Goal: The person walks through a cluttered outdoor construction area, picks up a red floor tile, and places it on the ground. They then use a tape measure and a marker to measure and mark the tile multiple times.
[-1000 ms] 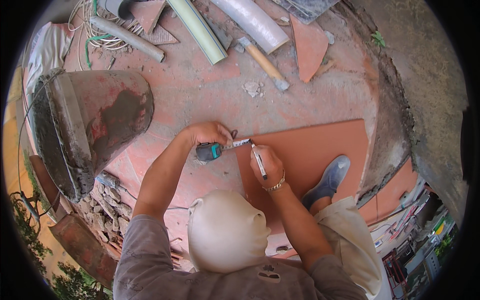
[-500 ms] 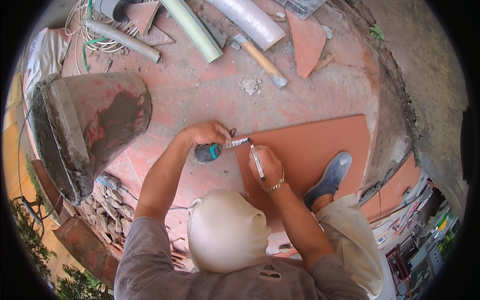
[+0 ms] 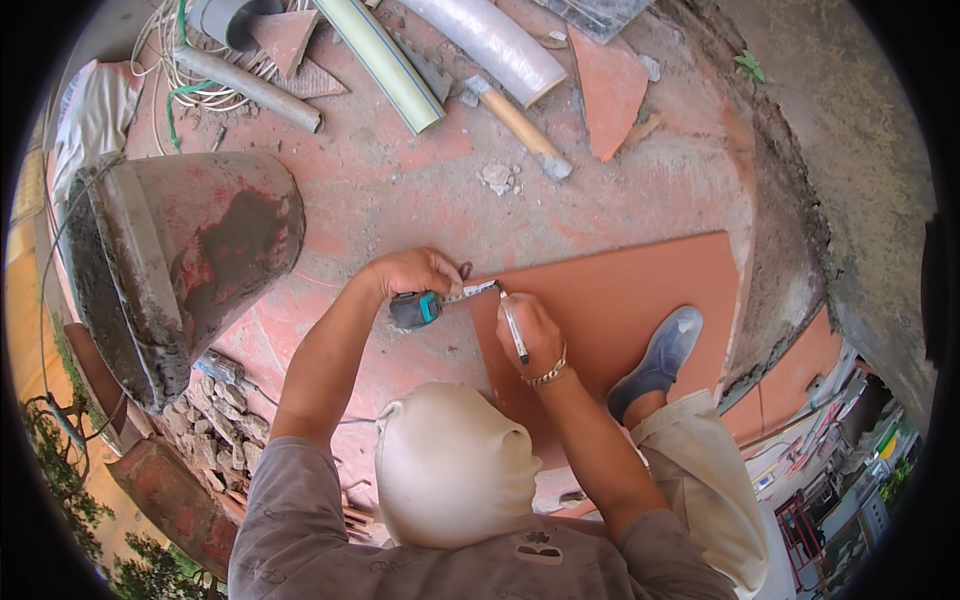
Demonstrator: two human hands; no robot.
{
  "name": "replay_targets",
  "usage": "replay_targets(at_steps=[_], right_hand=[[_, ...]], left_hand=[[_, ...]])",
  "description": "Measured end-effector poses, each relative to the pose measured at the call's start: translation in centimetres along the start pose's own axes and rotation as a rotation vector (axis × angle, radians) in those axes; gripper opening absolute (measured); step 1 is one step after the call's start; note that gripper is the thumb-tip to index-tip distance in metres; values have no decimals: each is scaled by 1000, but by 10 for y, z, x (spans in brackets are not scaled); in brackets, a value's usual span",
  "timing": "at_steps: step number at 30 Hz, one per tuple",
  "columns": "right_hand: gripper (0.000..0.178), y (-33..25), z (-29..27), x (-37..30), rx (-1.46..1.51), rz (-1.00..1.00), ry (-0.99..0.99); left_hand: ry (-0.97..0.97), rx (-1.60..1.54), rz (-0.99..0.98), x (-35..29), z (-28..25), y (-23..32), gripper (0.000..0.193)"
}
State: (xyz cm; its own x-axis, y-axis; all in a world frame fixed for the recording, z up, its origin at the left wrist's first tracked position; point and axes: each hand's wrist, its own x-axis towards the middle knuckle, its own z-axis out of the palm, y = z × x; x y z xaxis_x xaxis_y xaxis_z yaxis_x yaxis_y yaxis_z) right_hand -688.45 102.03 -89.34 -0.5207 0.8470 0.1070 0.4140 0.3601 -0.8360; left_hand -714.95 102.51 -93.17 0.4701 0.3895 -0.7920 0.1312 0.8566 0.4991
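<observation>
A reddish-brown tile lies flat on the dusty floor, partly hidden under my arm. At its far left corner my left hand is closed, fingers pinching the blade of a black and teal tape measure. A short length of the white blade reaches over the tile's corner. My right hand is closed round a slim white marker pen, its dark tip end at the blade's end. The right wrist rests over the tile.
A mortar-smeared bucket lies on its side at the left, near broken rubble. Farther off are a green pipe, a wrapped tube, a wooden-handled tool and a tile shard. A blue shoe stands on the tile.
Almost nothing differs; both hands keep their hold at the tile's corner. The view has shifted very slightly.
</observation>
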Motion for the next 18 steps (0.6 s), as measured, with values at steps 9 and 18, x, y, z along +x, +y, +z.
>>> replay_targets(at_steps=[9, 18], right_hand=[[24, 2, 2, 2, 34, -5, -2], [22, -1, -1, -2, 28, 30, -35]], left_hand=[[25, 14, -24, -4, 4, 8, 18], [30, 0, -55, -6, 5, 12, 19]])
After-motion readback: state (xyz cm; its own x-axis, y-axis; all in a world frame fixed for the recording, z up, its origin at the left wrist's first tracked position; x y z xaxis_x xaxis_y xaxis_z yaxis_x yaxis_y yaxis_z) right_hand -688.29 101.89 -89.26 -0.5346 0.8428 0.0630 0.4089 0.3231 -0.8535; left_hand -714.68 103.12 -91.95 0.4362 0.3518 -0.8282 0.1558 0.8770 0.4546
